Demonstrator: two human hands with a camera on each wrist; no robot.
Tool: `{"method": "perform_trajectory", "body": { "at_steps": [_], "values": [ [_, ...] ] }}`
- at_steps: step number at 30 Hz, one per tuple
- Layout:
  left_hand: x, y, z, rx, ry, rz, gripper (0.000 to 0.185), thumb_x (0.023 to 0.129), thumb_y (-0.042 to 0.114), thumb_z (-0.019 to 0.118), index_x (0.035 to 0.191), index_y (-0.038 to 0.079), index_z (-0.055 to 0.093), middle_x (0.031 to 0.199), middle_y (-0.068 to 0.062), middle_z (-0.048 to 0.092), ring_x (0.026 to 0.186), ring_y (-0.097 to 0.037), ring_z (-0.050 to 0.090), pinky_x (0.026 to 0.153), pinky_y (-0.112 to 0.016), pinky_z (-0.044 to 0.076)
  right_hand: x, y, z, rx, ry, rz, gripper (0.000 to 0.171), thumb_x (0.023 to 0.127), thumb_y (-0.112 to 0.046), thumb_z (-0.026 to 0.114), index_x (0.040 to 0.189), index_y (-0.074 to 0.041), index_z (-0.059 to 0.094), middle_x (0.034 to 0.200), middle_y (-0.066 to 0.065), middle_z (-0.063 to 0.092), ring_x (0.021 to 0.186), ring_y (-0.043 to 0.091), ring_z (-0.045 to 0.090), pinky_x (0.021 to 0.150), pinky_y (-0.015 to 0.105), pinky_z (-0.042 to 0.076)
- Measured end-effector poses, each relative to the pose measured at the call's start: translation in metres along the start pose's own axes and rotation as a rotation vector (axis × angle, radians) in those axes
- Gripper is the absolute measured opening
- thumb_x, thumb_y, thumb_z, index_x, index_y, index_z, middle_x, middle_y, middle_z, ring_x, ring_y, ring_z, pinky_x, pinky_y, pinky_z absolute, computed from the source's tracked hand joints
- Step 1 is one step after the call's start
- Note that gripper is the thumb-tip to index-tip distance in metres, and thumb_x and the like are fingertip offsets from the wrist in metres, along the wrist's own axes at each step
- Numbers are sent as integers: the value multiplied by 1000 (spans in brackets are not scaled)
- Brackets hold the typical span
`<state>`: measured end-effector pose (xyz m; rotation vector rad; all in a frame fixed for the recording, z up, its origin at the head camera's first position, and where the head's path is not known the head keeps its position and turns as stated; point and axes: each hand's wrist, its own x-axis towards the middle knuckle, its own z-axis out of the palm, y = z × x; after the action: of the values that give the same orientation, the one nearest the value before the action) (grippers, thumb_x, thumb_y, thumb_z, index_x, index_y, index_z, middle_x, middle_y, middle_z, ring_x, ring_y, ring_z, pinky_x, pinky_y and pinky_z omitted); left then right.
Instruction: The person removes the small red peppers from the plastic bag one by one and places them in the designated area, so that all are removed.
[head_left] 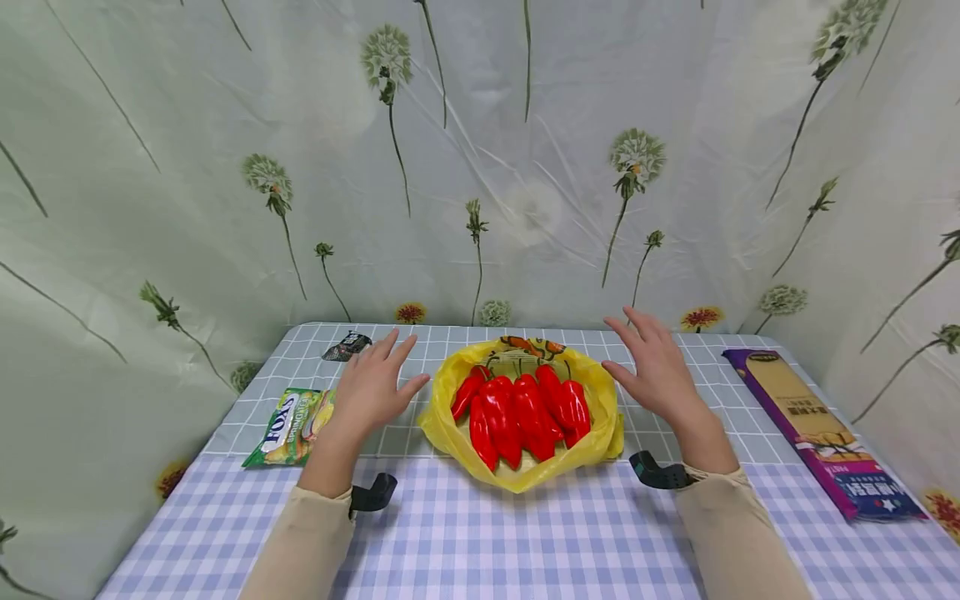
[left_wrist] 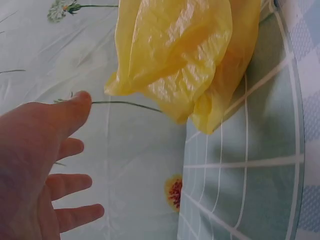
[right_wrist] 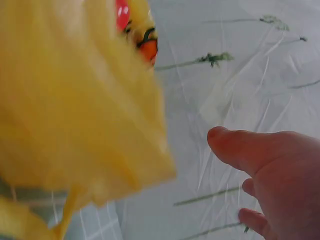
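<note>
A yellow plastic bag [head_left: 480,479] stands with its mouth spread wide in the middle of the table in the head view. Inside it lie several shiny red peppers [head_left: 498,417] with dark stems. My left hand [head_left: 372,385] is raised left of the bag, fingers spread, holding nothing. On the other side my right hand [head_left: 656,367] hovers by the bag's right rim, its fingers extended and nothing in them. The left wrist view shows the bag's crinkled side [left_wrist: 175,55] apart from the thumb. In the right wrist view the bag [right_wrist: 75,110] fills the left half.
A green FOX'S candy packet [head_left: 288,429] lies at the left, partly behind my left forearm. Behind it is a small black packet [head_left: 347,346]. A long purple pasta packet [head_left: 821,433] lies along the right edge. A flowered curtain [head_left: 525,167] hangs behind the table.
</note>
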<state>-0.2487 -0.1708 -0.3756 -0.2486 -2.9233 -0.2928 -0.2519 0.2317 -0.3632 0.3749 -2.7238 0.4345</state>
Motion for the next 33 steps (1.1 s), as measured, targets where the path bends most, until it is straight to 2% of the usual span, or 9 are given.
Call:
{"method": "perform_trajectory", "body": {
  "at_steps": [5, 10, 16, 21, 24, 28, 33],
  "values": [
    [0, 4, 0, -62, 30, 3, 72, 95, 49, 61, 156, 21, 36, 165, -15, 27, 145, -41, 37, 110, -64, 40, 6, -18, 0, 114, -28, 12, 65, 91, -18, 70, 150, -13, 42, 160, 22, 30, 143, 46, 31, 108, 69, 37],
    [0, 8, 1, -134, 29, -1, 72, 95, 49, 61, 156, 22, 35, 165, -13, 26, 146, -42, 36, 102, -69, 45, 10, -33, 5, 226, -56, 4, 64, 93, -18, 68, 151, -13, 41, 158, 21, 32, 142, 43, 36, 107, 65, 43],
    [1, 10, 5, -288, 1, 9, 69, 96, 47, 61, 155, 22, 36, 164, -12, 29, 147, -40, 35, 107, -66, 42, 14, -52, 12, 346, -116, -15, 62, 94, -17, 67, 151, -13, 42, 154, 18, 38, 125, 40, 53, 92, 54, 57],
    [2, 13, 9, -437, -23, 3, 67, 96, 44, 62, 155, 24, 36, 163, -11, 32, 149, -37, 33, 113, -64, 36, 18, -66, 16, 434, -185, -14, 61, 94, -17, 67, 150, -14, 42, 152, 17, 42, 122, 40, 57, 95, 55, 56],
    [2, 15, 10, -508, -44, -12, 66, 96, 43, 62, 155, 27, 36, 162, -9, 34, 145, -36, 40, 110, -61, 42, 21, -73, 19, 496, -213, -33, 59, 95, -15, 66, 149, -11, 44, 149, 19, 45, 121, 42, 59, 98, 58, 53],
    [2, 17, 12, -591, -87, -40, 66, 96, 43, 62, 155, 30, 35, 162, -9, 35, 137, -37, 50, 101, -58, 51, 24, -80, 22, 534, -281, -13, 58, 94, -17, 67, 148, -10, 45, 148, 20, 47, 122, 42, 59, 97, 56, 54],
    [2, 19, 13, -741, -165, -84, 65, 96, 40, 62, 155, 34, 35, 163, -8, 33, 138, -38, 50, 97, -52, 56, 24, -87, 28, 524, -382, 39, 59, 93, -21, 69, 148, -11, 47, 148, 17, 48, 124, 40, 58, 97, 51, 56]
  ]
}}
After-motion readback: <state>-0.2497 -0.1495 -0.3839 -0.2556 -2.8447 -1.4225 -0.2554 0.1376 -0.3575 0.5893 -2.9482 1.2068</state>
